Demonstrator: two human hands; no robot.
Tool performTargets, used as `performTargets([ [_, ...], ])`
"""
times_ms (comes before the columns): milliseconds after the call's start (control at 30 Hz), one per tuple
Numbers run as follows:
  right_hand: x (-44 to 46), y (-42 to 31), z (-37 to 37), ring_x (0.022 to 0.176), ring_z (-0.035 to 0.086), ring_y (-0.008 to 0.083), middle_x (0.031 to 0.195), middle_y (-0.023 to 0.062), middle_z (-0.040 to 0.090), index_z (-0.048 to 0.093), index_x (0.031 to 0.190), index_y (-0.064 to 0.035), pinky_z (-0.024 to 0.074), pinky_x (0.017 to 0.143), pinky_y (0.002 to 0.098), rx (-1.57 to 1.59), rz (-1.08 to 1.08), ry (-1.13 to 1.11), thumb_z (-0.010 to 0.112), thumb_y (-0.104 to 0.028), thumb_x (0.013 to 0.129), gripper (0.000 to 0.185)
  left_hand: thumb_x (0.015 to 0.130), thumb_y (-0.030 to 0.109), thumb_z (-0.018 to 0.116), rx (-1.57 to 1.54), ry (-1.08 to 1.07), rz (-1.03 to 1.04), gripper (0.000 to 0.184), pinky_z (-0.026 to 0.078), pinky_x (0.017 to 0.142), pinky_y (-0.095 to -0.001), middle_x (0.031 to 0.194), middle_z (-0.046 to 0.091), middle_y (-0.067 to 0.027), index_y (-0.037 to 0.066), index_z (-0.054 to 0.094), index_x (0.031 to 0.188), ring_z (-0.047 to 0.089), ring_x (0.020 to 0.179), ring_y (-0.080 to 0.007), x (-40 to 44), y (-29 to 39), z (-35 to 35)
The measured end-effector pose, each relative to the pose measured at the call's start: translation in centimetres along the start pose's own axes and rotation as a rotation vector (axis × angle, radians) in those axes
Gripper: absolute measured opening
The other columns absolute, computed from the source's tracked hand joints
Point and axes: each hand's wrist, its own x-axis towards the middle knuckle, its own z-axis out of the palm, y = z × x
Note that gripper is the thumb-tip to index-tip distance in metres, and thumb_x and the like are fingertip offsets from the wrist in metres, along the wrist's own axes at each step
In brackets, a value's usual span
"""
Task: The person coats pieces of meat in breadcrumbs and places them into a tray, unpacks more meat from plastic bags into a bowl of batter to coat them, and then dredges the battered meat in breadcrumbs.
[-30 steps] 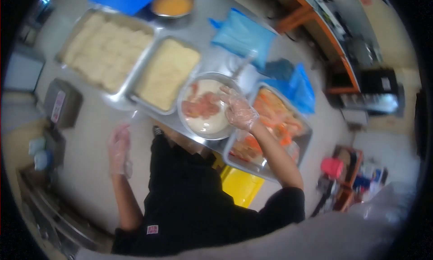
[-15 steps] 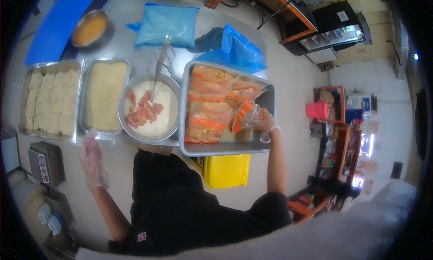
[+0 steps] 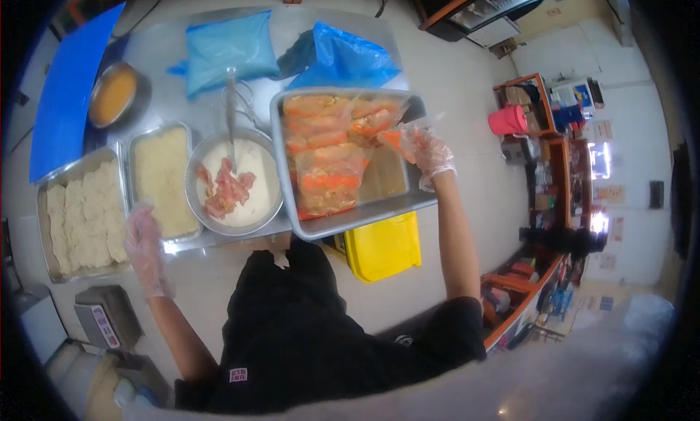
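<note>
Right hand (image 3: 429,151) pinching an orange-marked clear bag (image 3: 396,140) at the right end of the grey tub (image 3: 364,218)

From here, the job looks partway along: pink meat (image 3: 230,195) already lies in the white mixture (image 3: 260,202), coated pieces (image 3: 87,217) are laid out in rows, and several filled bags (image 3: 328,180) remain in the tub; the left hand (image 3: 148,249), fingers half-curled and holding nothing I can see, hangs beside the pan of crumbs (image 3: 188,236)
</note>
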Motion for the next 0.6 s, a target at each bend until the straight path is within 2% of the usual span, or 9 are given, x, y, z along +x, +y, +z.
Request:
performTargets([
  [100, 1.0, 2.3, 1.8, 0.104, 0.067, 0.0391, 0.114, 0.0185, 0.070, 0.068, 0.118, -0.0172, 0.0529, 0.086, 0.0485, -0.132, -0.059, 0.074, 0.057, -0.039, 0.098, 0.032, 0.102, 0.023, 0.060, -0.035, 0.005, 0.058, 0.023, 0.027, 0.055, -0.0184, 0.077, 0.046, 0.0093, 0.008, 0.065, 0.119, 0.038, 0.063, -0.0007, 0.6, 1.4, 1.2],
  [200, -0.6, 0.6, 0.4, 0.109, 0.066, 0.0369, 0.117, 0.0216, 0.069, 0.065, 0.126, -0.0093, 0.0511, 0.094, 0.0412, -0.260, -0.024, 0.026, 0.050, -0.044, 0.102, 0.045, 0.101, 0.023, 0.062, -0.089, 0.033, 0.064, 0.024, 0.028, 0.055, -0.0183, 0.076, 0.046, 0.0087, 0.006, 0.064, 0.118, 0.037, 0.064, -0.0006, -0.2, 3.7, 3.4],
  [300, -3.1, -0.5, -1.2, 0.101, 0.067, 0.0393, 0.111, 0.0193, 0.070, 0.066, 0.121, -0.0185, 0.0529, 0.085, 0.0502, -0.220, -0.015, 0.125, 0.054, -0.030, 0.097, 0.029, 0.100, 0.023, 0.063, -0.104, 0.002, 0.077, 0.026, 0.028, 0.055, -0.0183, 0.076, 0.046, 0.0080, 0.005, 0.064, 0.118, 0.037, 0.063, -0.0008, 0.4, 2.2, 3.4],
  [400, -5.7, -0.3, -3.8, 0.098, 0.067, 0.0404, 0.107, 0.0189, 0.070, 0.065, 0.122, -0.0179, 0.0526, 0.083, 0.0518, -0.120, -0.020, 0.152, 0.054, -0.023, 0.095, 0.029, 0.099, 0.023, 0.065, -0.078, 0.002, 0.072, 0.027, 0.028, 0.055, -0.0181, 0.076, 0.045, 0.0076, 0.004, 0.064, 0.119, 0.037, 0.063, -0.0009, 0.1, 2.2, 4.7],
  [500, -9.3, 1.1, -6.2, 0.093, 0.067, 0.0406, 0.100, 0.0186, 0.070, 0.065, 0.118, -0.0160, 0.0527, 0.080, 0.0512, -0.063, -0.025, 0.275, 0.056, -0.020, 0.092, 0.027, 0.099, 0.023, 0.065, -0.095, 0.007, 0.056, 0.028, 0.027, 0.055, -0.0177, 0.078, 0.045, 0.0072, 0.005, 0.063, 0.120, 0.038, 0.065, -0.0010, -0.2, 2.3, 5.4],
  [600, -12.9, 3.3, -7.8, 0.090, 0.067, 0.0405, 0.095, 0.0203, 0.070, 0.065, 0.114, -0.0152, 0.0529, 0.078, 0.0504, -0.118, 0.046, 0.330, 0.060, -0.020, 0.090, 0.026, 0.100, 0.023, 0.065, -0.104, 0.025, 0.037, 0.027, 0.027, 0.055, -0.0176, 0.079, 0.045, 0.0068, 0.005, 0.063, 0.121, 0.039, 0.066, -0.0012, -0.4, 2.3, 6.7],
])
